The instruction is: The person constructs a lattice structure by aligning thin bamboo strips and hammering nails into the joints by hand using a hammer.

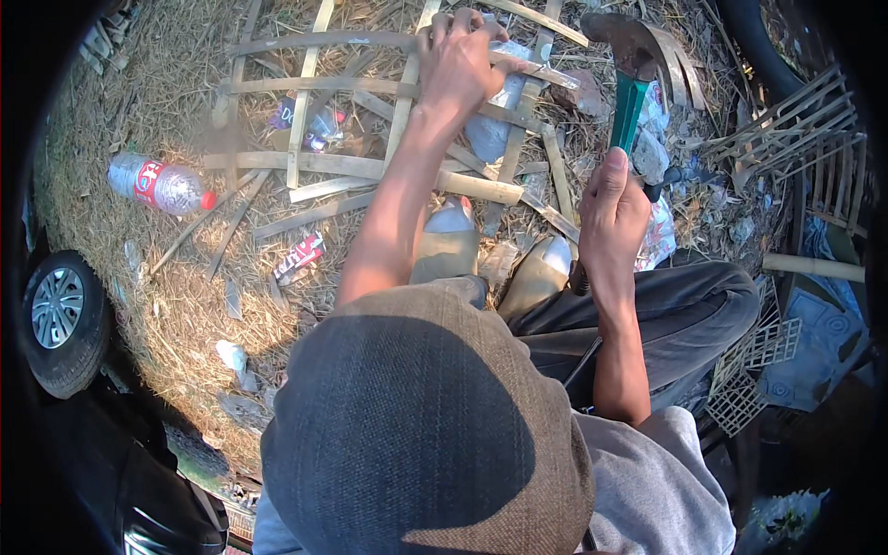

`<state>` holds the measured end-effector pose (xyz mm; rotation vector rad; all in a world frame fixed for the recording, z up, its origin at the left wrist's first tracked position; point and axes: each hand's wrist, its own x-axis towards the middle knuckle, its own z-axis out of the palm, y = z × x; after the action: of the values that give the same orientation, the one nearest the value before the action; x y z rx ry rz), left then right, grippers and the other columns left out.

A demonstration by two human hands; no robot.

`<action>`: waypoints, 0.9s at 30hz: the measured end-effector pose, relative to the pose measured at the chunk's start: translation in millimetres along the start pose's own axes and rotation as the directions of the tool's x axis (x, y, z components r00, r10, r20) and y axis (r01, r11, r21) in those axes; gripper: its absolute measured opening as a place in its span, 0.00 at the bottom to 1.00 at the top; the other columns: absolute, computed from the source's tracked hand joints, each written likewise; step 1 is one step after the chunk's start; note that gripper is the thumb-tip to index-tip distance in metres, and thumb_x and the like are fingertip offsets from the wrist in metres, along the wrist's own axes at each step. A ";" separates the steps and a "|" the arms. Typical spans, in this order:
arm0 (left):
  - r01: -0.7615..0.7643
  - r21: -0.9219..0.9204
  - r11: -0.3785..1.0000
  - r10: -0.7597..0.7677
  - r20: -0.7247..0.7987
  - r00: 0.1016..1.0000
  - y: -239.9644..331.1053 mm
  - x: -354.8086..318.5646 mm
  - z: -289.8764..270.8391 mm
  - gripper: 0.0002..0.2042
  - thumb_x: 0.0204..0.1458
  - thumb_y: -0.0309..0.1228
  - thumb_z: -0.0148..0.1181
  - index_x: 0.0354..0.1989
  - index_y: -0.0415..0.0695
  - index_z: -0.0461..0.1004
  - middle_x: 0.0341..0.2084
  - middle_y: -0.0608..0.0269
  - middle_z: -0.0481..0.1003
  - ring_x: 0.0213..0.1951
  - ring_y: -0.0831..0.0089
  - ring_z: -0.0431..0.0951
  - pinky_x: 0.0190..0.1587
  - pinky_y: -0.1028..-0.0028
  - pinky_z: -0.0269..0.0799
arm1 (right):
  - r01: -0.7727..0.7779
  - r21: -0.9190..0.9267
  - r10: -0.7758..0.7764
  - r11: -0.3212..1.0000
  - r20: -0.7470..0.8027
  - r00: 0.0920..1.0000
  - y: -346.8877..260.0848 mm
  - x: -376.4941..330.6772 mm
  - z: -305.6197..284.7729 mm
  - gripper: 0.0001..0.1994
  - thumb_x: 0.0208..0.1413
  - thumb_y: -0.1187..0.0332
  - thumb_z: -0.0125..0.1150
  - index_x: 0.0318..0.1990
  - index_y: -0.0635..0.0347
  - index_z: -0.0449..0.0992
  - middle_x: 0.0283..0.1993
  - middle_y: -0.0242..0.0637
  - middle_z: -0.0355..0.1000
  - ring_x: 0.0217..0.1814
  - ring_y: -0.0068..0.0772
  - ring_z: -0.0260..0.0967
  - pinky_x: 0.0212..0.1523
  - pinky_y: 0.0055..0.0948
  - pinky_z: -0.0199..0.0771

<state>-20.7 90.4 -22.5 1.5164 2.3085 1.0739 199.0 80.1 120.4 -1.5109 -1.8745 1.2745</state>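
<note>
My left hand (458,69) is at the top middle, fingers curled over a bamboo strip (541,72) at a crossing of a loose lattice of split bamboo (342,85). Some fingertips are hidden behind the hand. The lattice lies on straw-covered ground, its strips crossing with wide gaps. To the right, my right hand (612,208) is closed around a hammer (629,111) with a green handle and a rusty brown head. The hammer stands raised, head away from me, near the lattice's right end. A thick bamboo piece (481,188) crosses the near side.
A clear plastic bottle (159,182) with a red cap lies left. Litter and stones (650,155) are scattered around the lattice. Bamboo slat frames (832,166) and a white plastic grid (754,370) are at right. A vehicle wheel (57,310) stands at far left.
</note>
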 end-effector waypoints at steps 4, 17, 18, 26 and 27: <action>0.040 0.129 0.991 -0.042 0.010 0.999 2.2 1.0 -1.7 0.28 0.42 0.62 0.69 0.44 0.53 0.80 0.39 0.62 0.80 0.53 0.62 0.72 0.61 0.56 0.54 | -0.141 -0.084 0.146 0.986 0.060 0.987 8.4 6.8 4.3 0.30 0.74 0.47 0.39 0.19 0.56 0.61 0.16 0.23 0.53 0.18 0.14 0.48 0.18 0.23 0.46; 0.112 0.154 0.982 -0.127 0.097 0.987 5.8 6.3 -3.4 0.24 0.46 0.58 0.68 0.41 0.53 0.76 0.39 0.63 0.79 0.54 0.61 0.70 0.61 0.53 0.50 | -0.087 -0.168 0.088 0.982 0.001 0.996 -16.2 18.3 1.6 0.31 0.73 0.45 0.40 0.20 0.57 0.61 0.16 0.22 0.52 0.17 0.14 0.46 0.18 0.25 0.44; 0.094 0.183 0.979 -0.113 0.094 0.989 5.9 8.8 -1.9 0.23 0.47 0.58 0.68 0.41 0.53 0.76 0.39 0.63 0.80 0.54 0.61 0.70 0.61 0.53 0.50 | -0.069 -0.091 0.067 0.993 -0.035 0.997 -24.5 21.2 2.5 0.32 0.73 0.44 0.39 0.19 0.56 0.61 0.15 0.23 0.53 0.16 0.14 0.47 0.18 0.25 0.45; 0.111 0.073 0.991 -0.116 0.069 0.991 4.4 9.1 -2.2 0.22 0.47 0.54 0.68 0.41 0.51 0.77 0.39 0.60 0.80 0.53 0.60 0.70 0.61 0.54 0.49 | -0.316 -0.119 0.327 0.941 0.080 0.942 3.9 14.5 -0.3 0.31 0.72 0.42 0.42 0.20 0.54 0.62 0.15 0.22 0.53 0.15 0.15 0.50 0.16 0.23 0.48; 0.101 0.086 0.991 -0.105 0.055 0.993 4.4 10.0 -0.2 0.22 0.48 0.54 0.68 0.41 0.51 0.77 0.39 0.60 0.80 0.53 0.60 0.70 0.61 0.54 0.49 | -0.296 -0.061 0.300 0.953 0.063 0.952 -11.6 14.1 -5.8 0.30 0.71 0.42 0.42 0.21 0.54 0.63 0.14 0.21 0.53 0.14 0.16 0.50 0.16 0.22 0.48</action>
<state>-22.2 99.8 -17.2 1.4191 2.3894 0.9059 192.7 95.4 129.9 -1.8543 -1.7823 1.4376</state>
